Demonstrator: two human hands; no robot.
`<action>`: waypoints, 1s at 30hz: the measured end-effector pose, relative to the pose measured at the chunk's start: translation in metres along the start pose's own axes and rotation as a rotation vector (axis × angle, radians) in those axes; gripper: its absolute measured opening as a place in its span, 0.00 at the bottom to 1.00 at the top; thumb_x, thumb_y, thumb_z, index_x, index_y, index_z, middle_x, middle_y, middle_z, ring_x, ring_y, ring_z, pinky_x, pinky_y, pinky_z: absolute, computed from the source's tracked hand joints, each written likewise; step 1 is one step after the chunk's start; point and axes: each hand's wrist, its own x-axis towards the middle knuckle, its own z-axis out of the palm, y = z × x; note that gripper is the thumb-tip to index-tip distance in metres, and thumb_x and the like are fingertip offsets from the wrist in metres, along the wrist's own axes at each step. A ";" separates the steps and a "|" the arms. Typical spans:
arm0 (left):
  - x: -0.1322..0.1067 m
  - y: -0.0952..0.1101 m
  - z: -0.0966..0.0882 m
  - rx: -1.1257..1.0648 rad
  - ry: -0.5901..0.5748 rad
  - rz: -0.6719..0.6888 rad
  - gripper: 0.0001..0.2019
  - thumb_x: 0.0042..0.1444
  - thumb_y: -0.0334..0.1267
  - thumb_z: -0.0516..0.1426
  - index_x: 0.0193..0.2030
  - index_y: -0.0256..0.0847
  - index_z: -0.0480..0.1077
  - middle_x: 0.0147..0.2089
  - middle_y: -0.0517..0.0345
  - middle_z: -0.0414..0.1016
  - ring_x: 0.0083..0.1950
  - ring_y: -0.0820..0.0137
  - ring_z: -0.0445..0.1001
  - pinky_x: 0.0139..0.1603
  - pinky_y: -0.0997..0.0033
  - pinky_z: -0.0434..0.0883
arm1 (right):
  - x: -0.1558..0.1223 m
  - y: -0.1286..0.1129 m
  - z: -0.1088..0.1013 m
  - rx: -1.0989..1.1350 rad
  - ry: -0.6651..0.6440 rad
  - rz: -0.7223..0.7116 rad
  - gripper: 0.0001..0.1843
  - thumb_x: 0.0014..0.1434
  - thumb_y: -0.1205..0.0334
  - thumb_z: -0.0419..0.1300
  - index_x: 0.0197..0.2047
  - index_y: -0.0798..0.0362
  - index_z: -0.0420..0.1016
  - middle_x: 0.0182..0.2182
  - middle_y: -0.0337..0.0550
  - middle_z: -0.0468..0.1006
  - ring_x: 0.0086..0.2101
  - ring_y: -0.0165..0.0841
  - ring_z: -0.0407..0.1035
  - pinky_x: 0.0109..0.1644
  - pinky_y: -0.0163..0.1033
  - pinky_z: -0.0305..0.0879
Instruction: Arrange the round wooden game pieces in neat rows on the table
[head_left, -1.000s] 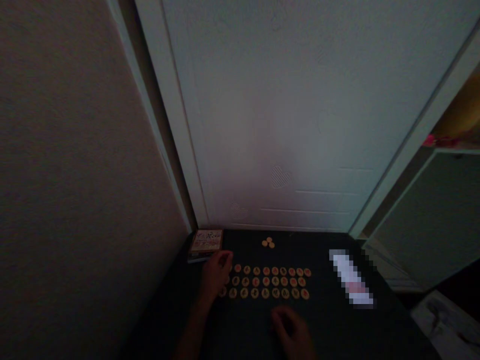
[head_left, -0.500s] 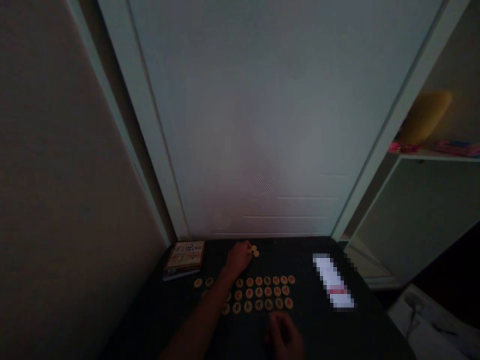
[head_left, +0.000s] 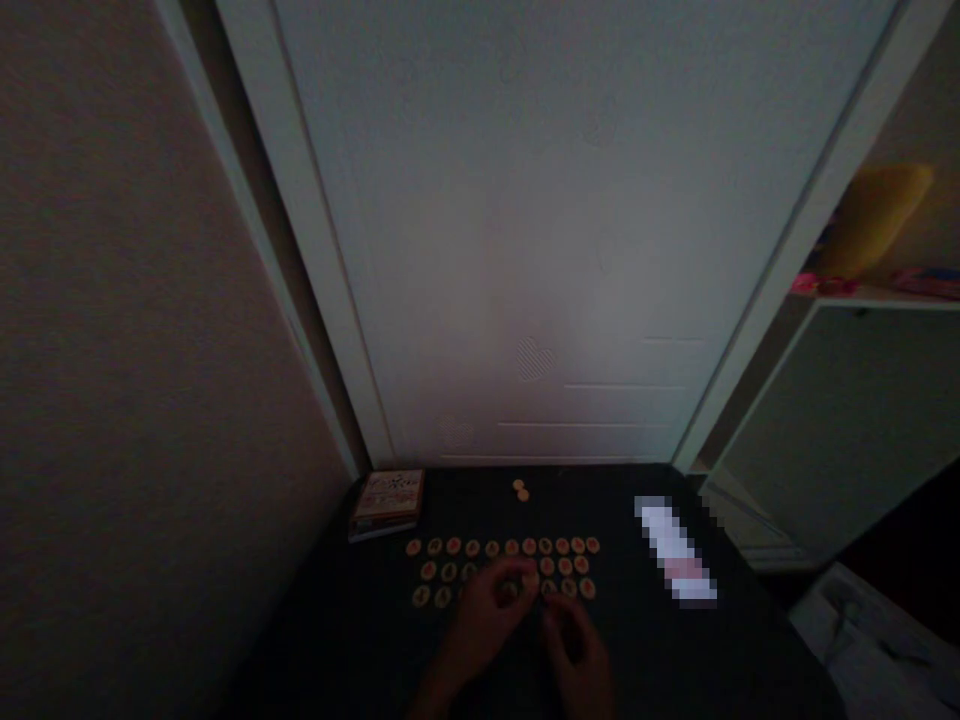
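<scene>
Three rows of round Chinese chess pieces (head_left: 472, 548), marked in red or dark, lie on the dark tabletop. My left hand (head_left: 491, 605) is over the near rows, hiding several pieces. Its thumb and fingertips pinch what appears to be one pale Chinese chess piece (head_left: 531, 581). Close beside it on the right, just in front of the nearest row, my right hand (head_left: 576, 645) has its fingers curled together; anything between them is too dark to see. Two plain-faced pieces (head_left: 523, 495) lie touching or nearly touching beyond the rows.
A box or thick book (head_left: 388, 503) with printed characters lies at the back left. On the right is a pixelated white, long object (head_left: 675, 550). A white panel (head_left: 517, 250) rises behind the table (head_left: 337, 630). Shelves (head_left: 877, 300) stand to the right.
My left hand has drawn back from the far pieces to beside my right hand, apparently bringing one piece. The right hand has hardly moved. The view has shifted slightly.
</scene>
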 end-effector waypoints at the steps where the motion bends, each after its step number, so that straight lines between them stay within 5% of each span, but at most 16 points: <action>1: -0.014 -0.005 0.004 -0.091 -0.017 -0.023 0.14 0.60 0.47 0.60 0.46 0.44 0.79 0.49 0.52 0.83 0.50 0.61 0.80 0.50 0.67 0.76 | 0.000 -0.001 0.000 0.002 -0.020 -0.030 0.24 0.59 0.41 0.61 0.46 0.52 0.79 0.41 0.49 0.83 0.41 0.41 0.78 0.46 0.38 0.75; 4: -0.040 -0.022 0.010 -0.231 0.007 -0.096 0.16 0.56 0.50 0.62 0.45 0.43 0.81 0.50 0.49 0.83 0.52 0.57 0.79 0.54 0.62 0.75 | -0.002 -0.005 0.000 -0.018 -0.090 -0.139 0.18 0.60 0.46 0.62 0.45 0.50 0.80 0.43 0.48 0.83 0.44 0.41 0.78 0.49 0.39 0.74; 9: -0.051 -0.030 0.006 -0.309 0.019 -0.165 0.19 0.53 0.53 0.65 0.45 0.43 0.81 0.48 0.49 0.84 0.51 0.56 0.80 0.56 0.60 0.74 | -0.002 -0.004 0.000 -0.118 -0.146 -0.244 0.12 0.60 0.51 0.63 0.41 0.48 0.81 0.38 0.45 0.82 0.40 0.38 0.78 0.45 0.36 0.74; 16: -0.050 -0.033 0.012 -0.427 0.080 -0.251 0.23 0.50 0.57 0.65 0.45 0.42 0.81 0.46 0.49 0.85 0.48 0.55 0.81 0.46 0.62 0.79 | -0.004 -0.008 0.003 -0.178 -0.169 -0.197 0.12 0.62 0.51 0.62 0.40 0.49 0.81 0.34 0.43 0.82 0.34 0.36 0.77 0.39 0.34 0.73; 30: -0.053 -0.037 0.009 -0.534 -0.037 -0.263 0.25 0.52 0.53 0.66 0.53 0.41 0.78 0.54 0.45 0.81 0.53 0.51 0.79 0.52 0.56 0.77 | -0.006 -0.009 0.004 -0.108 -0.206 -0.057 0.18 0.63 0.45 0.59 0.44 0.50 0.80 0.39 0.45 0.85 0.39 0.39 0.79 0.44 0.36 0.73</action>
